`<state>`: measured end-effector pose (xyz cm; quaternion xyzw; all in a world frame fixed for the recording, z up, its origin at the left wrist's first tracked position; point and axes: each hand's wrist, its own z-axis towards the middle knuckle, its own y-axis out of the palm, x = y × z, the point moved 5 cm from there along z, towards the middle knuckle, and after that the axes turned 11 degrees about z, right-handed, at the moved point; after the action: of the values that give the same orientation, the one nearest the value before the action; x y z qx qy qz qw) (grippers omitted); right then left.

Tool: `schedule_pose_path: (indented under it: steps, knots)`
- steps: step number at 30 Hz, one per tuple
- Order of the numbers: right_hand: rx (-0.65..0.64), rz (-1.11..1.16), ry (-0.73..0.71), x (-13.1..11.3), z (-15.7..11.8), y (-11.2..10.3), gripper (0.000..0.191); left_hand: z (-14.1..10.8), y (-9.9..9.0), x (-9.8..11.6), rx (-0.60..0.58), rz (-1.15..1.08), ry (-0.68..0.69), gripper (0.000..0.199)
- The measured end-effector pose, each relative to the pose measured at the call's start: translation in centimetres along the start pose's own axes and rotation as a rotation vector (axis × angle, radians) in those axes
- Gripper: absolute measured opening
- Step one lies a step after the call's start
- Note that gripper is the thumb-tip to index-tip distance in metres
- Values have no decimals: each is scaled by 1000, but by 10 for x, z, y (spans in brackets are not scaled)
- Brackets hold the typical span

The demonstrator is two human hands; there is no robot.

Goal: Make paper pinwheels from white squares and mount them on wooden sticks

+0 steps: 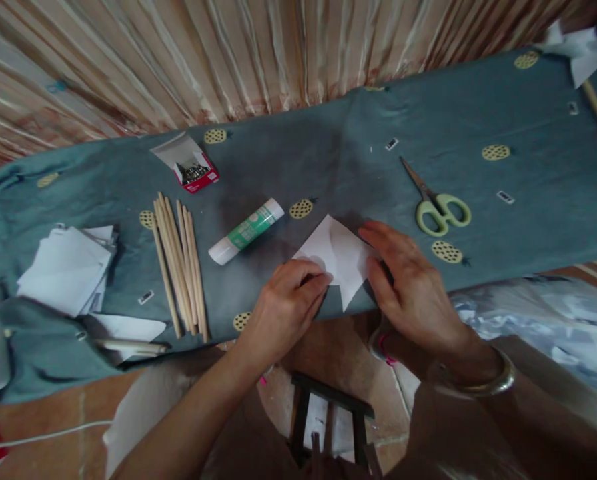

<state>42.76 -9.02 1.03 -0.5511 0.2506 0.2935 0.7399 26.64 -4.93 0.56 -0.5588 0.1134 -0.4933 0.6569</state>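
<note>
A white piece of paper (334,250), cut and partly folded with one pointed flap hanging toward me, lies at the near edge of the cloth-covered table. My left hand (291,300) pinches its left corner between thumb and fingers. On the other side, my right hand (411,287) rests at the paper's right edge, thumb below and fingers spread above. Just left of the paper is a green and white glue stick (251,230). Scissors with light green handles (435,207) lie beyond my right hand, their blades pointing away.
Several wooden sticks (181,267) lie left of the glue stick, beside a stack of white paper (68,267). An opened red box of small metal pins (193,173) is farther back. A paper pinwheel (585,53) on a stick lies far right. Striped curtain (278,53) hangs behind the table.
</note>
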Motion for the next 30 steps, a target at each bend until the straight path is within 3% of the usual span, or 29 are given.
schedule_pose_path:
  steps: [11,18,22,30]
  knots:
    - [-14,6,-15,-8,-6,-3,31,1,-15,-15,25,158,27,16]
    - [-29,12,-10,-12,-14,0,29,-3,-17,2,45,179,42,16]
    - [-22,33,-37,-15,-16,1,28,-3,-11,16,-22,191,93,18]
    - [-77,55,-8,-17,-16,1,31,-5,-6,23,-47,273,155,13]
